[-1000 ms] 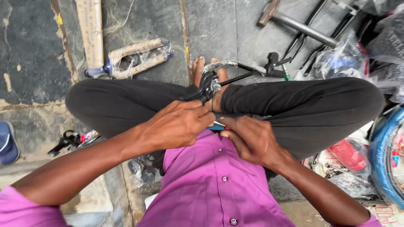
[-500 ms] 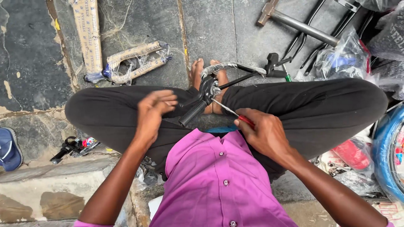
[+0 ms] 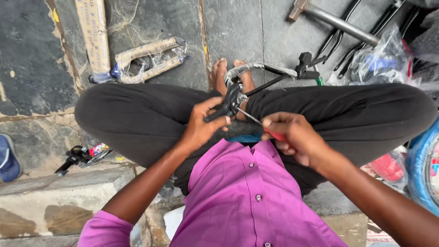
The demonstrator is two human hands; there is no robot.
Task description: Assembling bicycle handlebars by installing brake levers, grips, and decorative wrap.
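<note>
I sit cross-legged on a stone floor in black trousers and a purple shirt. My left hand (image 3: 201, 126) grips a black bicycle brake lever (image 3: 228, 103) fixed on a wrapped handlebar (image 3: 260, 68) that lies over my feet. My right hand (image 3: 292, 137) holds a screwdriver (image 3: 249, 116) with a red handle. Its metal shaft points left and its tip meets the lever's clamp.
A second black lever (image 3: 306, 61) sits on the bar's right end. Wrapped bicycle parts (image 3: 146, 59) and a cardboard strip (image 3: 93, 32) lie at the upper left. A steel tube (image 3: 338, 23), plastic bags (image 3: 379, 57), a blue tyre (image 3: 423, 174), a small black part (image 3: 80, 155) and a blue shoe (image 3: 8, 158) surround me.
Both hands rose from my lap to the handlebar. The left hand closed on the brake lever; the right brought the screwdriver tip up to the clamp.
</note>
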